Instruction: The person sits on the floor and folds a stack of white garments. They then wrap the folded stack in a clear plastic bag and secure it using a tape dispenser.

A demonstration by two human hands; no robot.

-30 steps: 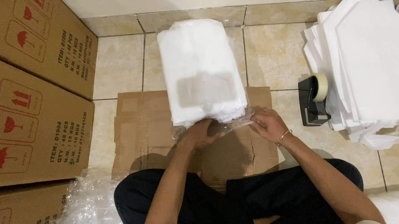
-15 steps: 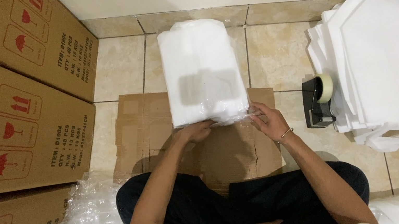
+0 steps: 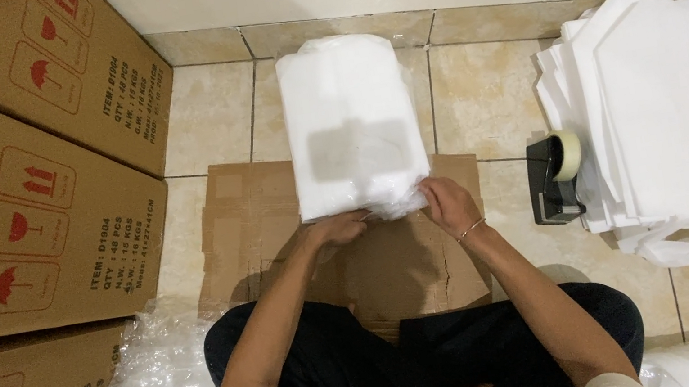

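Legs in dark trousers [image 3: 407,366] sit crossed at the near edge, with crumpled clear plastic film [image 3: 155,386] bunched on the floor beside the person's left knee. Just beyond lies a flattened cardboard sheet [image 3: 277,231], creased and torn along its middle, serving as the work surface on the tiled floor [image 3: 484,91].

On that sheet rests a white stack wrapped in a clear plastic bag [image 3: 350,124], long axis running away from the person. Both hands meet at its near, open end: the left hand [image 3: 333,229] has its grip closed on the loose bag mouth, and the right hand [image 3: 448,203] pinches the gathered plastic at the other corner.

Thin film held only at two corners could, in my judgement, slip or tear if pulled unevenly, and the soft contents might slide out toward the knees. The split in the cardboard could also snag the bag.

Farther right stands a black tape dispenser [image 3: 556,175], near but apart from the right hand, touching a stack of white foam sheets [image 3: 667,100]. Large cardboard cartons [image 3: 15,179] line the left side.
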